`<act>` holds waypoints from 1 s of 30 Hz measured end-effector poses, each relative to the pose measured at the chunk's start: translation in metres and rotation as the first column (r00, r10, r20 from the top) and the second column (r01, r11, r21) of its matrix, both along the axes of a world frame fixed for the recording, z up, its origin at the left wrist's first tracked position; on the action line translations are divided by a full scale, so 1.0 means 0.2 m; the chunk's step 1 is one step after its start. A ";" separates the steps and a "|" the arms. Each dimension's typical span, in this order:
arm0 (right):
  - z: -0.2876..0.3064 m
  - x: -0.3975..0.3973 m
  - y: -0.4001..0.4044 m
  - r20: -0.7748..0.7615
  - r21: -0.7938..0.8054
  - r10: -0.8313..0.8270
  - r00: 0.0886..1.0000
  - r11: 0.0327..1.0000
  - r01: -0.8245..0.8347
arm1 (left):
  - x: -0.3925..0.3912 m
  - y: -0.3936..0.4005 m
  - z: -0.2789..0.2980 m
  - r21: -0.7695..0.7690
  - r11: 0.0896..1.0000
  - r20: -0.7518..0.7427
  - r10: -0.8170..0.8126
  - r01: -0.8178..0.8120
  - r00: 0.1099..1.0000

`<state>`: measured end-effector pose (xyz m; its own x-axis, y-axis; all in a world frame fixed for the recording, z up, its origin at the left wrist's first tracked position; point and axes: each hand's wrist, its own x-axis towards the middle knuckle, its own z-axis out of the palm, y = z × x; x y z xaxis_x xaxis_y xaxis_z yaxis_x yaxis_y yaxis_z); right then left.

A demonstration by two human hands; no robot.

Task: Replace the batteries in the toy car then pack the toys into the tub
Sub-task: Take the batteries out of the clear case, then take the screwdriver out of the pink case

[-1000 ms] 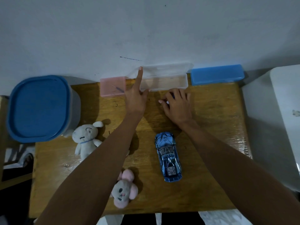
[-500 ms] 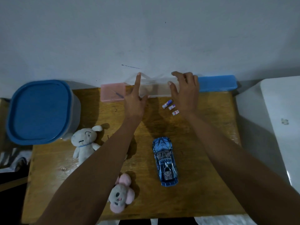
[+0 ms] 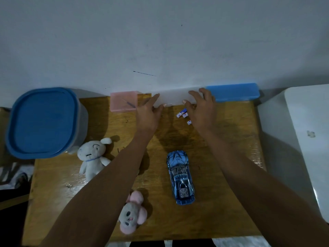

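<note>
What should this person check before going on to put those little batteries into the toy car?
1. Clear box shut under both hands: cannot tell.
2. Batteries out on the table: ok, three lie loose.
3. Toy car within reach, unblocked: ok.
4. Car's battery cover off: cannot tell.
5. Left hand and right hand free: not ok, both on the box.
6. Tub open for toys: not ok, lid on.

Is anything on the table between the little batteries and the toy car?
No. The batteries lie by the right hand, and only bare table lies between them and the toy car. Both hands rest on the clear box at the back.
</note>
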<state>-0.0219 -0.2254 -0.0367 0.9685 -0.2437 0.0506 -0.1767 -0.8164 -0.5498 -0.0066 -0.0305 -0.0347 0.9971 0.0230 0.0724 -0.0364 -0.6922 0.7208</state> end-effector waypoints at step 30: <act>0.25 0.14 0.74 -0.048 0.218 0.295 0.954 0.935 -0.279 | 0.04 0.64 0.16 0.020 0.996 0.000 0.083 -0.083 0.997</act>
